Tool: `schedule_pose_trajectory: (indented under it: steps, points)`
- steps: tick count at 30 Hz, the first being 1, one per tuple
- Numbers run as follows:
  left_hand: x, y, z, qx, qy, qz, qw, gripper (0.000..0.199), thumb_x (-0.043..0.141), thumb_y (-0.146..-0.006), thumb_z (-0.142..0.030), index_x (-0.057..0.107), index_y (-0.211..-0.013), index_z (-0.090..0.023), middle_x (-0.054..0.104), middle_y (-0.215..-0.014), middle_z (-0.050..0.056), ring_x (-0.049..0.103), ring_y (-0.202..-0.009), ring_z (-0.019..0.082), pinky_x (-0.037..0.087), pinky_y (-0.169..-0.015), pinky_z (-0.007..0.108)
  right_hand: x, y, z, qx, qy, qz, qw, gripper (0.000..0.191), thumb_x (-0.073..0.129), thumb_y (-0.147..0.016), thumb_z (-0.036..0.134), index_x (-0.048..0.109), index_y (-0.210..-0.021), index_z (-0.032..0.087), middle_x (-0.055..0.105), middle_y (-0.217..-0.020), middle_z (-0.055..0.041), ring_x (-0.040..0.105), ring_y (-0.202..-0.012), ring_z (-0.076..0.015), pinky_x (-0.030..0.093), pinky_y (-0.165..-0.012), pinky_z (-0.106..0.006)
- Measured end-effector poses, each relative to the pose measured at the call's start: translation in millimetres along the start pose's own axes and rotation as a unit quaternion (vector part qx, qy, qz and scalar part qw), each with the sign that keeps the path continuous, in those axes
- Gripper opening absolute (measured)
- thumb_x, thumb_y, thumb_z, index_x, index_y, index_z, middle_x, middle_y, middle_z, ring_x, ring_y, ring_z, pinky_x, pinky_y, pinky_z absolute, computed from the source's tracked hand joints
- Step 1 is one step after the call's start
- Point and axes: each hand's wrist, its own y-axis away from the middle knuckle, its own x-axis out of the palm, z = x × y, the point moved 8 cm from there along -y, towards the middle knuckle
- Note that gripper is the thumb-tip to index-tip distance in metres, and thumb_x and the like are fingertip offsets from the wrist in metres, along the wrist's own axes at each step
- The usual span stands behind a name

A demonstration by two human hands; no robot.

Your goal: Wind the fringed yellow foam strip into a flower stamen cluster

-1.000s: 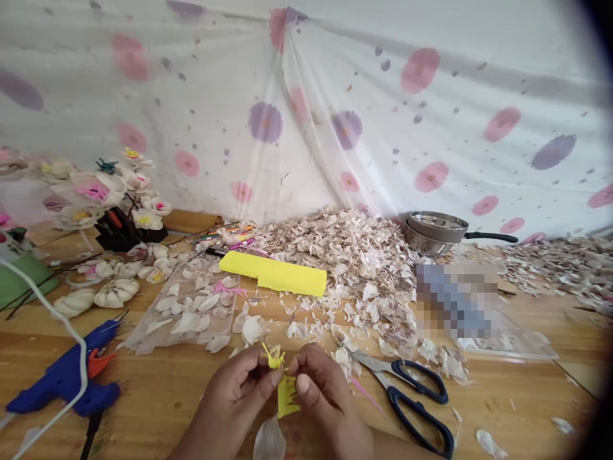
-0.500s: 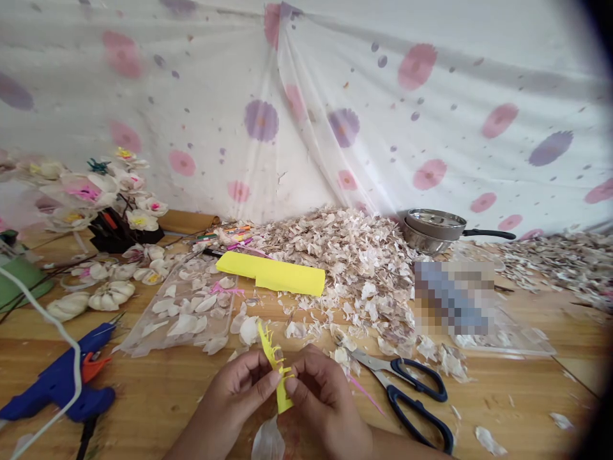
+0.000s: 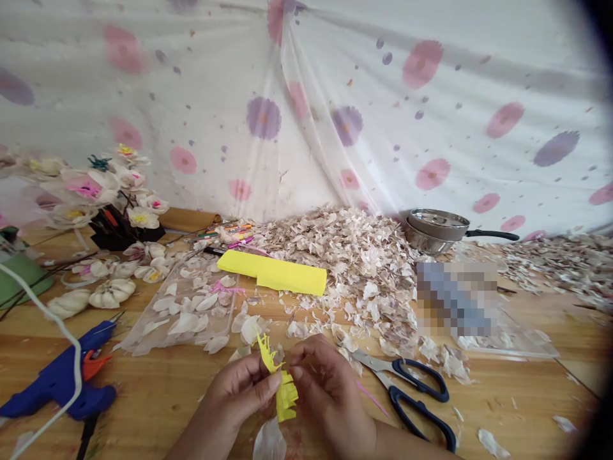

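Note:
My left hand [image 3: 239, 390] and my right hand [image 3: 328, 396] meet low in the middle of the view, both pinching a narrow yellow paper strip [image 3: 286, 397]. Its upper end is cut into a thin fringe that leans up and to the left. Part of the strip is hidden behind my fingers. Just below my hands lies a pale translucent petal [image 3: 269, 441]. Black-handled scissors [image 3: 402, 390] rest to the right of my right hand, not touching it.
A blue glue gun [image 3: 62, 383] with a white cable lies at left on the wooden table [image 3: 493, 396]. Ahead are a plastic sheet with petals [image 3: 186, 306], folded yellow paper [image 3: 272, 273], a large petal heap [image 3: 345, 268], a pan [image 3: 433, 230] and handmade flowers [image 3: 110, 191].
The fringed strip has turned between my fingers, its fringed end now leaning further up and left. Both hands sit slightly higher and closer to the strip's lower end.

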Motion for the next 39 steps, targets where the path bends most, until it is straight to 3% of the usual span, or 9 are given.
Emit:
schedule_pose_trajectory:
  steps: [2,5,8,26,39]
  points:
    - [-2.2,-0.5,-0.7,0.010,-0.016,-0.006,1.000,0.028,0.077,-0.068,-0.042,0.073,-0.078,-0.017,0.064,-0.066,0.000,0.055,-0.066,0.014,0.043,-0.062,0.022,1.0,-1.3,9.3,-0.043,0.011,0.014,0.999,0.009,0.057,-0.087,0.025,0.065,-0.089,0.021,0.062,-0.082,-0.0038,0.056,-0.081,-0.0185,0.045,-0.074,-0.030]
    - [-3.6,-1.2,-1.0,0.019,-0.031,-0.005,0.999,0.029,0.077,-0.068,-0.044,0.072,-0.076,-0.017,0.062,-0.062,-0.002,0.052,-0.061,0.013,0.040,-0.058,0.021,4.4,-0.6,25.9,-0.134,0.036,0.041,0.990,0.022,0.052,-0.088,0.016,0.067,-0.100,0.025,0.064,-0.079,-0.0031,0.057,-0.077,-0.0177,0.045,-0.072,-0.031]
    - [-3.7,-1.5,-1.2,0.025,-0.049,-0.002,0.998,0.031,0.075,-0.068,-0.046,0.070,-0.073,-0.016,0.064,-0.065,0.000,0.052,-0.063,0.014,0.040,-0.059,0.023,3.9,0.1,34.2,-0.182,0.058,0.039,0.981,0.028,0.050,-0.089,0.013,0.067,-0.104,0.028,0.066,-0.078,-0.0028,0.057,-0.074,-0.0168,0.045,-0.072,-0.032]
    - [1.3,-0.9,-3.5,0.023,-0.109,0.017,0.994,0.036,0.069,-0.072,-0.049,0.060,-0.064,-0.015,0.046,-0.056,-0.004,0.040,-0.056,0.012,0.032,-0.054,0.022,1.7,-1.3,35.1,-0.159,0.090,0.030,0.983,0.017,0.055,-0.083,0.009,0.065,-0.080,0.022,0.064,-0.072,-0.0019,0.055,-0.073,-0.0166,0.045,-0.069,-0.029]
    - [4.6,2.2,-15.0,0.044,-0.131,0.016,0.990,0.032,0.066,-0.075,-0.048,0.060,-0.067,-0.017,0.052,-0.064,-0.001,0.047,-0.065,0.016,0.038,-0.061,0.024,2.7,-1.2,32.8,-0.135,0.080,0.039,0.987,0.018,0.051,-0.090,0.022,0.056,-0.074,0.021,0.059,-0.071,-0.0020,0.053,-0.074,-0.0170,0.042,-0.070,-0.030]
